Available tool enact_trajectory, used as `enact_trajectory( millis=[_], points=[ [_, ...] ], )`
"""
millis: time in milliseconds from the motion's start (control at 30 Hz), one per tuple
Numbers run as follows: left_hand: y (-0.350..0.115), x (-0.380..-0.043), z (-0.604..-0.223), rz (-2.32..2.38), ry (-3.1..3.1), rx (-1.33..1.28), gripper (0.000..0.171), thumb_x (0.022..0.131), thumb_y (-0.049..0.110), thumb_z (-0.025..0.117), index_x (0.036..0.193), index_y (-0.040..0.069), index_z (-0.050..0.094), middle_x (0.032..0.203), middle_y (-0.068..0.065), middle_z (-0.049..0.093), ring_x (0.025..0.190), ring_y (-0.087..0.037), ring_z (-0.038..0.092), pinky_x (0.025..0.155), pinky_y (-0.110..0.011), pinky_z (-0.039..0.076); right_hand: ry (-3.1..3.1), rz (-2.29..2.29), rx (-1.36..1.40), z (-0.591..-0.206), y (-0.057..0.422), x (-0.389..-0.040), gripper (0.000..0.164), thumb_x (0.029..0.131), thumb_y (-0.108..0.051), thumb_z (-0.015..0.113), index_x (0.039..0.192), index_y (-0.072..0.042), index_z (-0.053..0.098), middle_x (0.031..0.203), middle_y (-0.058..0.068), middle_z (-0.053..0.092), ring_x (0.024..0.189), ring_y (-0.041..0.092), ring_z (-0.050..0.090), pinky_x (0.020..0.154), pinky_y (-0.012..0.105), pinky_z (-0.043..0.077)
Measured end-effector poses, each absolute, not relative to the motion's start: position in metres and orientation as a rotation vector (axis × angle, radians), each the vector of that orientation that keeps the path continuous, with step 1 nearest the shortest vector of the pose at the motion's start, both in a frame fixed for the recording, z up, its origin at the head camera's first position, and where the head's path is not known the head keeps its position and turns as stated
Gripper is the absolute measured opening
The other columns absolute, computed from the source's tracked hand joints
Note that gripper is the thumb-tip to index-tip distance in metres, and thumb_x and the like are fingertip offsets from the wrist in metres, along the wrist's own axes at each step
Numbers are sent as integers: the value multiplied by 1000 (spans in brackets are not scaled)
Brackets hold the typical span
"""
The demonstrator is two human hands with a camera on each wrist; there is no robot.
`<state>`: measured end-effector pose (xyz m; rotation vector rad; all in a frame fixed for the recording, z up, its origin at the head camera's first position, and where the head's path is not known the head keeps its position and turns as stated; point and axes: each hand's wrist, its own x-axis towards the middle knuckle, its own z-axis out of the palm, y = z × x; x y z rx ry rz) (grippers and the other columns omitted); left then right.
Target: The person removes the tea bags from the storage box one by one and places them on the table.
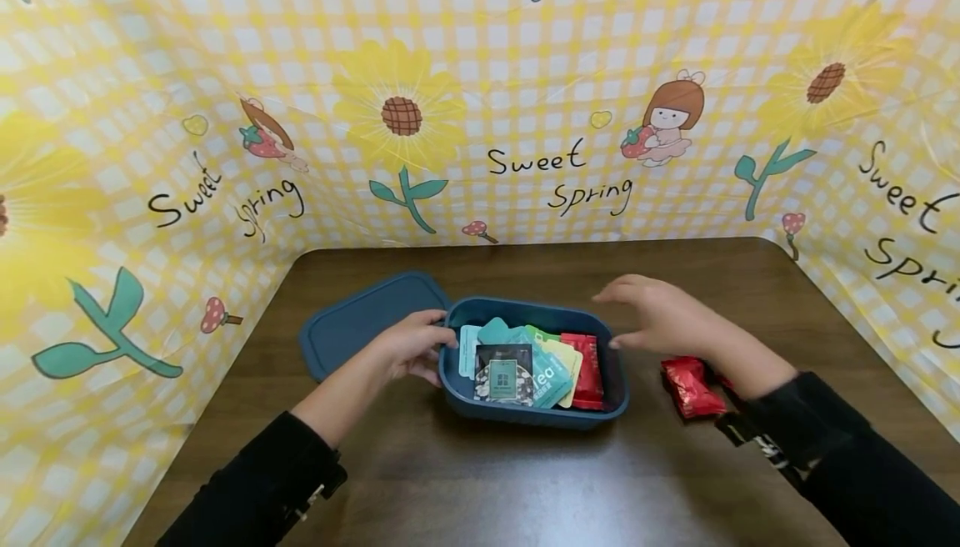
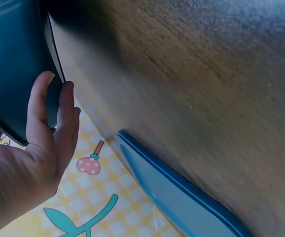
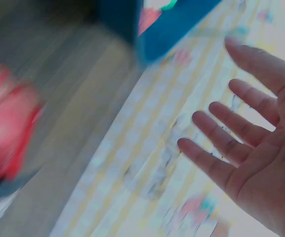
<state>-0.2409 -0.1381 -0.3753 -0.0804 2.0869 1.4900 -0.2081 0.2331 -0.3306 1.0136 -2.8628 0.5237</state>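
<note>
Looking from the head camera, with twelve o'clock pointing away from the person, we see a blue box (image 1: 525, 418) standing upright and uncovered near the middle of a brown table (image 1: 465, 480). At its nine o'clock end, the left hand (image 1: 415, 345) grasps the wall and rim between thumb and fingers. Between two and three o'clock, the right hand (image 1: 663, 313) is released, its fingers spread and carrying nothing, palm bare in the right wrist view. Its thumb is just beside the rim; whether they touch, we cannot tell.

Inside the box we find packets lying over one another: a black packet (image 1: 502, 373) with a teal label towards eight o'clock, a teal packet (image 1: 551, 380) printed "Tea" towards five, a pale yellow packet (image 1: 572, 355) towards two, and a red packet (image 1: 588, 372) at three.

The blue lid (image 1: 367, 322) lies flat between nine and ten o'clock of the box, partly behind the left hand. Outside at three o'clock, well apart from the box, we notice a shiny red wrapped piece (image 1: 693, 387) on the table, partly covered by the right forearm. At twelve o'clock a yellow checked cloth (image 1: 525, 72) rises behind everything.
</note>
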Motion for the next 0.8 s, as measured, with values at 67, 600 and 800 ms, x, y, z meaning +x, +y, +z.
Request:
enact_trajectory(
  millis=[67,600,800],
  points=[
    [-138,-240,-374,1496,2084,-81,69,96,10,60,160,6,35,143,-25,53,104,-32,69,71,-42,68,-2840,556,1117,-329,208,-213,51,85,-14,87,131,-3,69,130,17,66,119,35,63,99,55,58],
    [-136,-236,-370,1514,2054,-71,70,97,10,60,161,6,32,138,-25,55,99,-30,72,68,-39,68,-2993,165,1591,-370,103,-222,75,83,-23,88,150,-26,54,156,18,44,134,34,45,100,52,58],
    [-139,-237,-372,1506,2059,-83,69,97,10,59,161,6,33,132,-24,60,92,-28,73,66,-39,67,-2999,-27,1522,-373,95,-220,71,83,-26,88,147,-29,57,151,11,52,130,30,47,99,50,56]
  ],
)
